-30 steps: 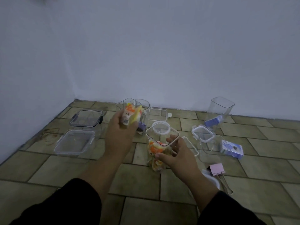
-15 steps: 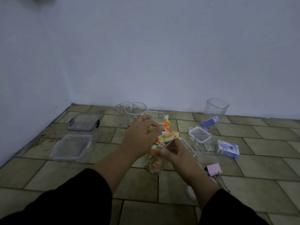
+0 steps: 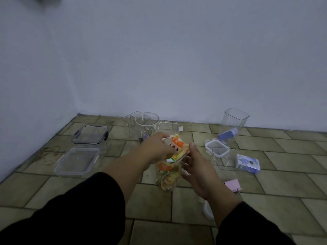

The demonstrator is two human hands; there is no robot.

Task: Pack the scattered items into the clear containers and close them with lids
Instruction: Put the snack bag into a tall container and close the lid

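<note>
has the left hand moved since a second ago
Yes. The left hand has swung right, from below-left of the round clear cup to the mouth of the tall container, pushing the snack packet in.

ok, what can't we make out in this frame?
Head view:
- snack packet print: blurred.
- clear container mouth: hidden by snack packet and left hand.
- right hand fingers: mostly behind the clear container.
- white object on floor: mostly under right forearm.
- pink binder clip handles: partly covered by right wrist.
</note>
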